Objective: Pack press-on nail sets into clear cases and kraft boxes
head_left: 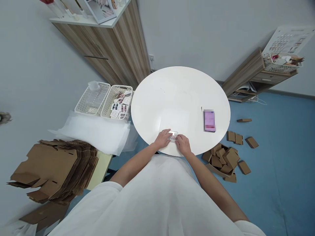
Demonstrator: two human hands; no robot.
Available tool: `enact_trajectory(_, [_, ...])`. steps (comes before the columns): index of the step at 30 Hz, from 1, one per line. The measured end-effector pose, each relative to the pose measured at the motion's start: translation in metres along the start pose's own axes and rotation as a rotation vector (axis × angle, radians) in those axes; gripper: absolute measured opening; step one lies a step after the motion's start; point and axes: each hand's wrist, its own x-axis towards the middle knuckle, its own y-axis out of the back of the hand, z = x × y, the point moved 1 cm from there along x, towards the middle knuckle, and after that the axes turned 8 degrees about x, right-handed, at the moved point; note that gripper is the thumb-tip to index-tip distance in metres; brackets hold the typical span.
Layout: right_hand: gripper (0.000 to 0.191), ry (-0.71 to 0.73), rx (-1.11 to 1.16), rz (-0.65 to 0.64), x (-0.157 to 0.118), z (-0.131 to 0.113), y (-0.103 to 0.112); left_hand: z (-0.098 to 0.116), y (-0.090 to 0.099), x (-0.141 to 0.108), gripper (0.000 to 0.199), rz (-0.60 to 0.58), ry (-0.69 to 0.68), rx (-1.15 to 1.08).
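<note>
At the near edge of the round white table (177,98), a small clear plastic case (173,134) lies between my two hands. It looks like it has press-on nails inside, though the details are too small to be sure. My left hand (163,139) grips its left side, fingers bent over the edge. On the opposite side, my right hand (183,144) has its fingers curled onto the case's right end. To the right on the table is a phone-sized purple rectangle (209,120), blurred out.
Left of the table stand a white basket of nail cards (110,108) and another basket of clear plastic cases (81,105). White foam sheets (98,131) and stacked flat cardboard (54,164) lie nearer. Small brown boxes (231,159) fill a carton on the right floor, with several loose around it.
</note>
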Motion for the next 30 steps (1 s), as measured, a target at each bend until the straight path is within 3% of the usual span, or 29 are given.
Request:
enact_trajectory(3, [0.025,0.062,-0.024,0.002,0.003,0.001,0.002,-0.004,-0.001,0.004,0.045,-0.031,-0.012,-0.024])
enact_trajectory(8, [0.033,0.068,0.039,-0.141,0.009,0.004,0.009,-0.007,0.003,0.013,0.050,-0.111,-0.031,-0.069])
enact_trajectory(12, [0.031,0.072,-0.067,-0.212,0.006,0.001,0.009,-0.006,0.004,0.010,0.050,-0.113,-0.033,-0.049])
enact_trajectory(20, [0.030,0.197,-0.245,-0.233,0.000,0.000,0.005,-0.007,0.008,0.006,0.048,-0.127,-0.026,-0.025])
enact_trajectory(30, [0.033,0.211,-0.212,-0.278,0.008,-0.007,0.020,0.001,0.016,0.004,0.043,-0.097,-0.056,-0.007])
